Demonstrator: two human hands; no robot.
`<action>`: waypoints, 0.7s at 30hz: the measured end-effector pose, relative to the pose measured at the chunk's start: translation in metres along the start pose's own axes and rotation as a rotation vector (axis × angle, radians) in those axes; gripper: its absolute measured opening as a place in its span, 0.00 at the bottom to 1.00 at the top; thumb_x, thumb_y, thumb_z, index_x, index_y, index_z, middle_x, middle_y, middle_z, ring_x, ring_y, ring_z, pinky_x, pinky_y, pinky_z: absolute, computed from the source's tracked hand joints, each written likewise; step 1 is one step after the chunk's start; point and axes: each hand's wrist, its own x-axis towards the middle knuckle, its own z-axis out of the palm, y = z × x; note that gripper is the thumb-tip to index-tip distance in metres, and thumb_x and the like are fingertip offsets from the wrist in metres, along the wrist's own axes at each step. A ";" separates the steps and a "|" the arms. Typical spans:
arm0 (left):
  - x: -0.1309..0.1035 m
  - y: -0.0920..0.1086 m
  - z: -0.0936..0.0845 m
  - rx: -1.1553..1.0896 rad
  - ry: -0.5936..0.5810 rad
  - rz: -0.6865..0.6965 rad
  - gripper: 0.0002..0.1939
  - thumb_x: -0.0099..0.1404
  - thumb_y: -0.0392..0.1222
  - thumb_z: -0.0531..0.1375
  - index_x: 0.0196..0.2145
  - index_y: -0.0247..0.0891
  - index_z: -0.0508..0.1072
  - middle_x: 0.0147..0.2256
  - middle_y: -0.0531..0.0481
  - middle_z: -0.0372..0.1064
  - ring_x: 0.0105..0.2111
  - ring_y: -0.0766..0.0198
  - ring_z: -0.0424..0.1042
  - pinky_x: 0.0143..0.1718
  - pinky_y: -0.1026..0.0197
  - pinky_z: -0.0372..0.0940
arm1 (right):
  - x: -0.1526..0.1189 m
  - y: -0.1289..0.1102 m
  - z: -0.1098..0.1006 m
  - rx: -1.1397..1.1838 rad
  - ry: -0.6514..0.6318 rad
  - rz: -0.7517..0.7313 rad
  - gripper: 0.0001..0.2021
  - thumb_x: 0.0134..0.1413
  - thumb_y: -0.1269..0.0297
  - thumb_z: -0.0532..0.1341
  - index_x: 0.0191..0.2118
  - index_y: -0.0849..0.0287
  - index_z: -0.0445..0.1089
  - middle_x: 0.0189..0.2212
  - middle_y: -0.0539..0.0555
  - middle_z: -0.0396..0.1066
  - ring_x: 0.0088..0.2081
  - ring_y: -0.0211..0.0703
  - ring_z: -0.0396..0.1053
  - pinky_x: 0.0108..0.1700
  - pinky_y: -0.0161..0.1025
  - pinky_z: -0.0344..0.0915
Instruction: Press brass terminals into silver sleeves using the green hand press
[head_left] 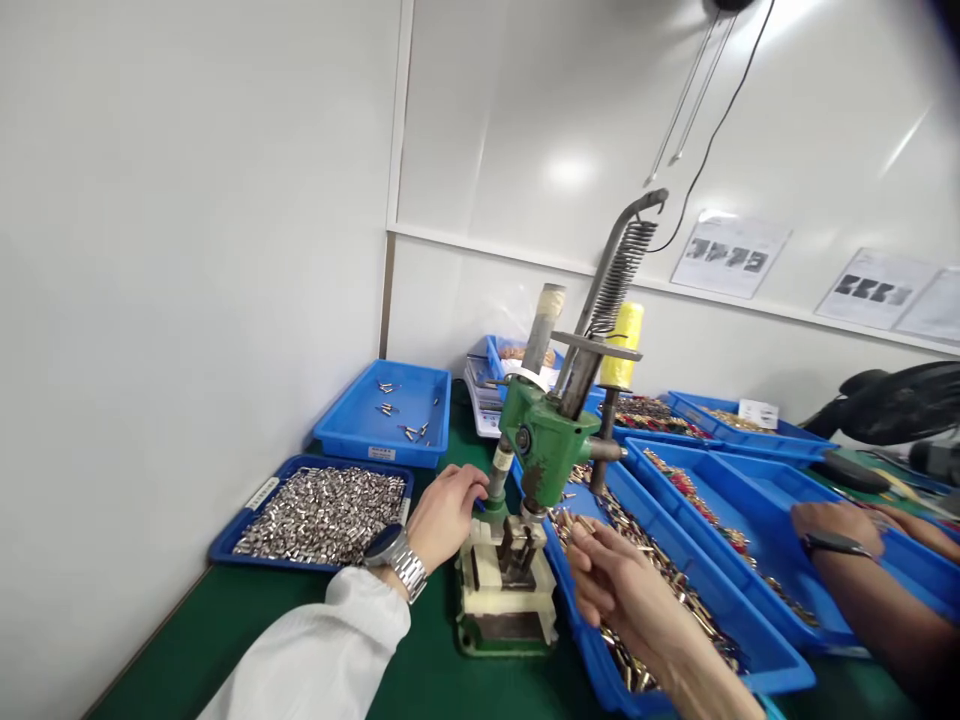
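Note:
My left hand [447, 513], with a watch on its wrist, is closed beside the column of the green hand press [551, 450]. A bit of something blue shows at its fingertips, too small to name. My right hand [611, 570] pinches a small brass-coloured metal piece [581, 524] between thumb and fingers, just right of the press head, above the edge of a blue tray [600, 665] of mixed metal parts. Between the hands stands the press base with its metal fixture [519, 548]; whether a part sits in it cannot be made out.
A tray of small silver parts [322, 515] lies at the left, with a blue tray [382, 410] holding several small pieces behind it. More trays [750, 500] stand at the right, where another person's arms [847, 545] reach in.

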 end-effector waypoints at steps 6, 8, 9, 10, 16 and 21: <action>-0.001 0.005 0.000 -0.019 -0.021 -0.005 0.10 0.70 0.38 0.49 0.39 0.42 0.70 0.37 0.49 0.75 0.42 0.59 0.72 0.45 0.58 0.63 | -0.011 0.028 0.046 0.057 -0.031 -0.089 0.25 0.47 0.46 0.69 0.42 0.55 0.60 0.20 0.40 0.62 0.12 0.28 0.51 0.15 0.33 0.61; -0.002 0.007 0.000 -0.059 -0.057 -0.010 0.10 0.70 0.38 0.49 0.40 0.43 0.70 0.37 0.51 0.76 0.39 0.61 0.73 0.43 0.59 0.62 | -0.006 0.036 0.055 0.041 0.039 -0.146 0.26 0.46 0.44 0.68 0.42 0.54 0.59 0.18 0.39 0.62 0.11 0.30 0.52 0.13 0.32 0.59; -0.002 0.009 0.000 -0.079 -0.079 -0.011 0.10 0.71 0.39 0.49 0.40 0.43 0.69 0.35 0.52 0.75 0.38 0.61 0.73 0.42 0.60 0.62 | -0.003 0.041 0.058 0.022 0.085 -0.180 0.27 0.46 0.42 0.68 0.42 0.54 0.59 0.17 0.39 0.61 0.10 0.31 0.53 0.12 0.32 0.57; -0.003 0.010 0.000 -0.090 -0.098 -0.011 0.10 0.71 0.39 0.49 0.39 0.44 0.69 0.34 0.53 0.75 0.36 0.62 0.73 0.40 0.60 0.61 | 0.000 0.045 0.060 -0.006 0.137 -0.219 0.27 0.46 0.41 0.67 0.42 0.54 0.59 0.17 0.40 0.61 0.10 0.32 0.54 0.12 0.32 0.57; -0.005 0.014 0.003 -0.097 -0.007 -0.012 0.07 0.67 0.43 0.55 0.33 0.42 0.71 0.33 0.51 0.72 0.38 0.60 0.70 0.41 0.60 0.61 | 0.002 0.062 0.070 -0.161 0.360 -0.367 0.25 0.54 0.39 0.61 0.46 0.54 0.60 0.19 0.44 0.66 0.13 0.34 0.59 0.13 0.30 0.55; -0.004 0.026 0.015 -0.613 -0.055 -0.211 0.06 0.64 0.43 0.58 0.36 0.39 0.71 0.35 0.50 0.75 0.37 0.62 0.72 0.41 0.61 0.63 | 0.001 0.062 0.076 -0.199 0.341 -0.384 0.23 0.58 0.37 0.56 0.43 0.53 0.58 0.17 0.43 0.64 0.13 0.36 0.58 0.13 0.32 0.56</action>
